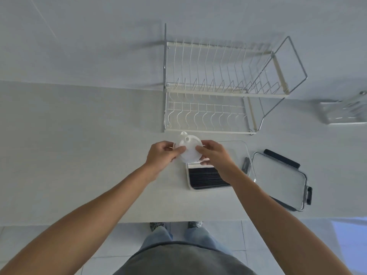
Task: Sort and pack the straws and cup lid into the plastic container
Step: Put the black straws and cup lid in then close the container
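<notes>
Both hands held the cup lid [189, 150] just above the counter, at the far left corner of the plastic container.

The left hand [163, 153] pinched the lid's left edge and the right hand [213, 154] its right edge, thumbs on top. The clear plastic container [247, 150] lay on the white counter [79, 145] beneath the right wrist, with black straws [205, 176] packed in its near end. Its black-clipped container lid [278, 177] rested just to the right, a wire dish rack [218, 86] stood beyond.
</notes>
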